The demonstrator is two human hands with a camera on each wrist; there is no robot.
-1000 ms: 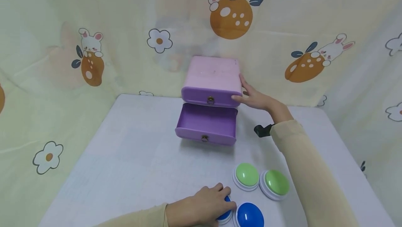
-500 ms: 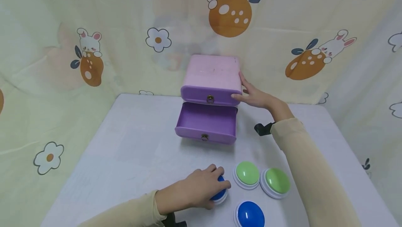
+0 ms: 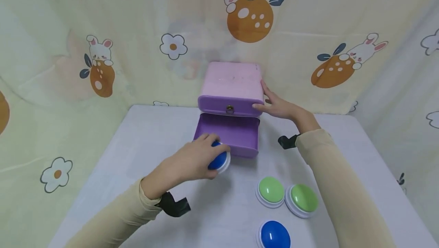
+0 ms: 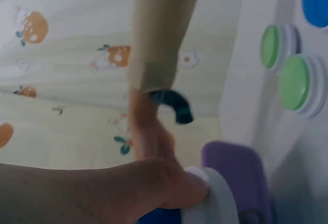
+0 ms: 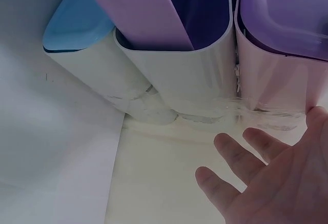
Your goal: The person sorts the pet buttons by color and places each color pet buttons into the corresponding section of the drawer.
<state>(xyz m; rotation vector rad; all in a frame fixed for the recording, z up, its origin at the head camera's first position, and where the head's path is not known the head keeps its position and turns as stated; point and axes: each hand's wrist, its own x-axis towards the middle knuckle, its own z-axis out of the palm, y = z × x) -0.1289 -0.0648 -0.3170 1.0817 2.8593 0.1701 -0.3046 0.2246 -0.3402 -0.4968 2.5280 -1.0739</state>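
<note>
My left hand (image 3: 192,158) grips a blue dome push button (image 3: 218,161) with a white base, tilted and raised in front of the open purple drawer (image 3: 244,151). In the left wrist view, the thumb (image 4: 184,188) presses along the button's white base (image 4: 221,198). My right hand (image 3: 282,108) rests against the right side of the pink-topped drawer cabinet (image 3: 233,80), thumb on the purple front of its top drawer. Seen from the right wrist, the fingers (image 5: 238,160) are spread and fairly straight beside the stacked units.
Two green dome buttons (image 3: 271,189) sit side by side at the front right of the white table (image 3: 154,141). Another blue button (image 3: 275,234) lies nearer the front edge. A blue bottom drawer (image 5: 82,21) shows below the open one. Patterned cloth (image 3: 137,65) hangs behind the cabinet.
My left hand has lifted the blue button off the table and carried it forward and left to the open drawer's front. The right hand has stayed on the cabinet.
</note>
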